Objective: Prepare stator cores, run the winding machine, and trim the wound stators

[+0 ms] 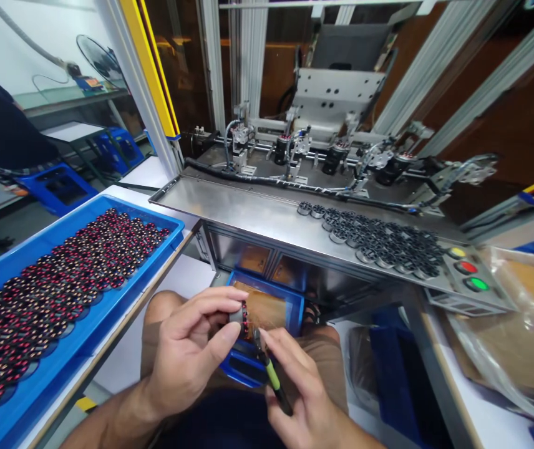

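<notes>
Between the thumb and fingers of my left hand (187, 349) is a small round motor stator (236, 317), its dark, red-dotted winding side turned to the right. My right hand (304, 390) grips a pair of cutting pliers (272, 375) with green and black handles. The jaws of the pliers are close to the lower right edge of the stator; whether they touch it I cannot tell. Directly beneath both hands is a blue bin (298, 307) with fine copper-coloured wire bits inside.
At left, a long blue tray (179, 229) holds many wound stators (84, 265). Rows of black-and-silver ring parts (379, 240) lie on the metal ledge (239, 211) before a machine (337, 93). Control buttons (467, 267) and plastic-wrapped cardboard (519, 337) are at right. Another person (2, 118) sits far left.
</notes>
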Tool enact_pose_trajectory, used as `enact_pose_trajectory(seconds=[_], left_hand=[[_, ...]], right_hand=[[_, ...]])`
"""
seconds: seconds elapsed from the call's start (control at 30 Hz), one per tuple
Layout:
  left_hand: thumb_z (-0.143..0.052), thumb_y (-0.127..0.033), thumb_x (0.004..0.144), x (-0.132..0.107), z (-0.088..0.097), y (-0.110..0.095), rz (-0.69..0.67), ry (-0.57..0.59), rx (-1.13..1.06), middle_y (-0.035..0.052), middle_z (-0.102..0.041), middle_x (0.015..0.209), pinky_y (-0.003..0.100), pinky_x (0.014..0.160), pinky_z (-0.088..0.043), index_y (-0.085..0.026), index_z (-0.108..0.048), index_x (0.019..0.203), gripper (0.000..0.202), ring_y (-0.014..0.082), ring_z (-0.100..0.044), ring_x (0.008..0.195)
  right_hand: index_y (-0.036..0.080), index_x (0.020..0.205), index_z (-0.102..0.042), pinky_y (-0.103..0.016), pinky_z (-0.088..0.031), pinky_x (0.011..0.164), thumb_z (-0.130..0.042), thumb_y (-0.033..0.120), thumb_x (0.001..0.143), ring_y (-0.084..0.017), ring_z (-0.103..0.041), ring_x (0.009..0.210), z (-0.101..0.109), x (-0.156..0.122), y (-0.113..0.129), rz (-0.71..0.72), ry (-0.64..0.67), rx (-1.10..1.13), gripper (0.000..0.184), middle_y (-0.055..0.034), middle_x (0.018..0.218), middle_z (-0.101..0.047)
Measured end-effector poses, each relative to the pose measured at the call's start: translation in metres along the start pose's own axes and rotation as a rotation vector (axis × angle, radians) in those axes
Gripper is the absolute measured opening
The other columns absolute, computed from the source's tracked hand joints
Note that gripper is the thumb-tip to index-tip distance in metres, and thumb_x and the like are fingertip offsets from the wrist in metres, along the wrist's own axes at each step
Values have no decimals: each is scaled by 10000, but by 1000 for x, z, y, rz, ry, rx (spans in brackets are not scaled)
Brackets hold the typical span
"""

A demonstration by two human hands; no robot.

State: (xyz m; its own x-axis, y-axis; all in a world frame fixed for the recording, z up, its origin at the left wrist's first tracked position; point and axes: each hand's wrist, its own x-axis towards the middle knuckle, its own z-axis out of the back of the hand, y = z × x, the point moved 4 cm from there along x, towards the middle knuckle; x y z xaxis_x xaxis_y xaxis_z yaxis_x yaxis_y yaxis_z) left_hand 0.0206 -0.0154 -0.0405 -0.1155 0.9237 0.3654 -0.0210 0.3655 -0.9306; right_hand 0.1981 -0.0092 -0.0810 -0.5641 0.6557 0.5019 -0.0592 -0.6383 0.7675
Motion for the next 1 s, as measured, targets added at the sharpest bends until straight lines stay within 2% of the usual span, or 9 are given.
enact_pose_trajectory(seconds=[0.23, 0.43, 0.53, 0.67, 0.77, 1.0], left_hand=[[-636, -29, 832, -2, 1, -4, -85, 12, 148, 33, -688, 1150, 251, 966, -531, -243, -667, 1064, 317, 163, -632, 1124], [-631, -13, 823, -2, -1, -3, -102, 32, 145, 35, -686, 1157, 265, 947, -552, -243, -664, 1072, 341, 170, -648, 1105], [-625, -7, 823, -2, -1, -2, -111, 32, 136, 42, -680, 1170, 273, 950, -556, -235, -660, 1081, 345, 175, -648, 1111], [-634, 0, 815, -3, 0, -3, -127, 42, 163, 33, -680, 1178, 258, 972, -541, -235, -659, 1086, 359, 164, -640, 1124], [-638, 3, 812, -4, -1, -3, -132, 52, 170, 26, -682, 1180, 254, 979, -535, -241, -657, 1094, 374, 160, -636, 1131], [-643, -4, 807, -4, -2, -3, -124, 79, 181, 37, -687, 1174, 277, 972, -536, -236, -662, 1081, 360, 178, -642, 1127]], right_hand=[[220, 1473, -360, -271, -551, 771, -479, 40, 645, -212, -613, 974, 0, 1, 0, 10, -14, -4, 856, -81, 1034, -576], [227, 1462, -378, -264, -527, 607, -485, 72, 704, -205, -626, 760, 2, -2, -2, -30, -22, -73, 781, -47, 816, -590], [226, 1454, -379, -273, -540, 655, -488, 59, 695, -201, -625, 796, 2, -2, -5, -39, -26, -52, 785, -60, 885, -594], [219, 1477, -335, -317, -540, 813, -498, 46, 656, -221, -598, 988, -1, -1, -7, -21, -10, 10, 855, -95, 1082, -561], [214, 1488, -321, -336, -524, 860, -495, 35, 648, -219, -580, 1024, -2, 0, -6, -17, -11, 38, 876, -92, 1100, -539], [206, 1483, -346, -323, -536, 780, -481, 45, 650, -232, -592, 1013, -2, 2, -6, -11, -35, 24, 858, -95, 1059, -556]])
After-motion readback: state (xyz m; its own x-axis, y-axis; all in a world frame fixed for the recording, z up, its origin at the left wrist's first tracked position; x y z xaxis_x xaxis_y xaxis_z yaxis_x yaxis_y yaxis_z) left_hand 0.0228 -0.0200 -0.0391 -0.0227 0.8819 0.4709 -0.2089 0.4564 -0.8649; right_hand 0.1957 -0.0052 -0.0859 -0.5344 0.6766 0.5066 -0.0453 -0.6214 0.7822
